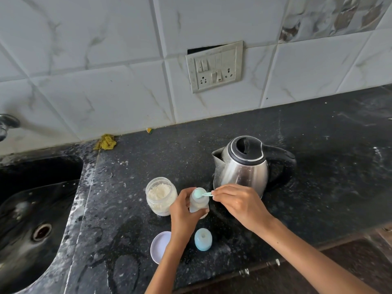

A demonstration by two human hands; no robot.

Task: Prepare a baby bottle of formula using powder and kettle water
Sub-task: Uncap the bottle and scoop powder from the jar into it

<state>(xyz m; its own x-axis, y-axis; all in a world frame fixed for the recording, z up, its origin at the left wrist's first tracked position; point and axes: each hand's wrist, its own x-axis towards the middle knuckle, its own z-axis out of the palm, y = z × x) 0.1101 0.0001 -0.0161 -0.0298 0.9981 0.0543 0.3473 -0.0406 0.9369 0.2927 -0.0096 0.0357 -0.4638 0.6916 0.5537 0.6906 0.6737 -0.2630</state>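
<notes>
While the left hand (182,211) grips the bottle (198,202) at lower centre of the frame, the right hand (237,202) pinches the scoop (201,193) over its mouth; tipping slowly, bottle held upright, should keep powder off the bench (318,166).

One kettle (241,166), one bottle (198,203), one powder jar (161,196), one scoop (201,193). One jar lid (160,246), one bottle cap (203,239), one yellow scrubber (106,142). Two hands: left (183,211), right (239,203); one sink (36,209), one socket plate (214,66).
</notes>
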